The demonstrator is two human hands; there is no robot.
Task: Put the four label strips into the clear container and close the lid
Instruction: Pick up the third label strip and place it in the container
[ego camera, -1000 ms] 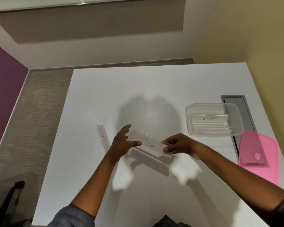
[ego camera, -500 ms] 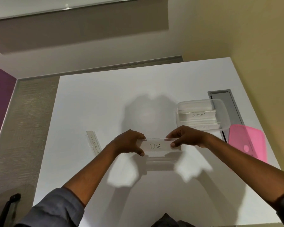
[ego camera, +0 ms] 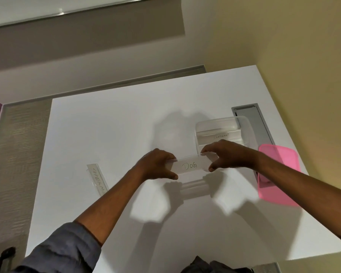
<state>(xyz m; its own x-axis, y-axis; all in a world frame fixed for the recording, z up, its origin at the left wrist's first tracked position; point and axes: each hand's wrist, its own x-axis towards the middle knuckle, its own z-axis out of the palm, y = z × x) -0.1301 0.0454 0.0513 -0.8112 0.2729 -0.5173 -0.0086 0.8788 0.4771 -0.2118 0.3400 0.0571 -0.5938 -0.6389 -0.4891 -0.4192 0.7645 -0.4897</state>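
A white label strip marked "DOG" (ego camera: 189, 166) is held level above the white table (ego camera: 110, 134). My left hand (ego camera: 156, 164) pinches its left end and my right hand (ego camera: 222, 154) pinches its right end. Just beyond my right hand stands the clear container (ego camera: 217, 125), open, with a strip marked "ELEPHANT" (ego camera: 220, 136) upright inside; my right hand hides the container's near part. Another strip (ego camera: 98, 179) lies flat on the table to the left of my left arm. The pink lid (ego camera: 278, 174) lies flat to the right of the container.
A grey cable slot (ego camera: 254, 119) is set into the table behind the container and lid. A yellow wall runs along the table's right side. Grey carpet lies past the left edge. A dark object (ego camera: 4, 255) sits at the bottom left.
Both hands have lifted the "DOG" strip, turned it level, and carried it to the right and farther away, close to the container. The head view has tilted and shifted.
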